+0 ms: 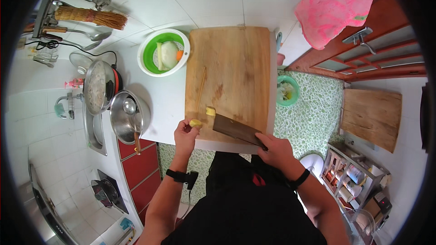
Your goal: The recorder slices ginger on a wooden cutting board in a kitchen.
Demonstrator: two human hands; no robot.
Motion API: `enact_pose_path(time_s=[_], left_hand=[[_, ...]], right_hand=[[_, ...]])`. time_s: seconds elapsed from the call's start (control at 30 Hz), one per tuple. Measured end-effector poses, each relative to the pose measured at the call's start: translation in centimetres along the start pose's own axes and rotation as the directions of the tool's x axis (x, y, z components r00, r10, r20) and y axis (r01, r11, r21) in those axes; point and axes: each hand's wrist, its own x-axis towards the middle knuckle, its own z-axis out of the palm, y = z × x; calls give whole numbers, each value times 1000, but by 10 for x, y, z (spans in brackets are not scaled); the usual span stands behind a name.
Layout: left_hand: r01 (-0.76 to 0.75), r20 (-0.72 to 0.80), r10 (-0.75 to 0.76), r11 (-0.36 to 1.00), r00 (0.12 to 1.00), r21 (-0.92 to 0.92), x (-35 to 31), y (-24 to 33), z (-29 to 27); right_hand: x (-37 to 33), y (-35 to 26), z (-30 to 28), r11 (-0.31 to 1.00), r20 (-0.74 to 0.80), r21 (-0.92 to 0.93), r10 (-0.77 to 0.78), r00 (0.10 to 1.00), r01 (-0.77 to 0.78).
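Observation:
My left hand (185,137) pinches a small yellow piece of what looks like ginger (195,123) at the near left edge of the wooden cutting board (240,59). In my right hand (275,150) is the handle of a cleaver (236,130). Its broad dark blade lies low over the board's near edge, slanting up to the left. Close to the blade's far corner sits another yellow piece (210,111), apart from my left hand. A thin wooden chopstick (201,88) rests on the board farther up on the left.
Left of the board stands a green-and-white basket (142,54) holding vegetables. A steel bowl (119,132) with a ladle and a lidded pan (97,86) are on the left counter. A green bin (296,95) stands on the floor at right. A pink cloth (334,9) hangs at far right.

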Motion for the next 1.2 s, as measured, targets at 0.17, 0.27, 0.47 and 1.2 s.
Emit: enact_pose_path(time_s=[0.17,0.27,0.47,1.2], left_hand=[[-108,-21,109,993,994,40,35,54,-8],[-224,-25,226,972,974,67,68,75,-11],[-302,-134,384,862,914,407,139,132,-20],[-363,59,396,760,916,539,125,119,10]], right_hand=[[-20,4,4,999,-118,-20,41,992,-44],[-22,6,10,999,-156,-38,32,987,-38],[-23,5,18,994,-137,-76,73,988,-84],[-18,-19,18,987,-198,-38,144,969,-155]])
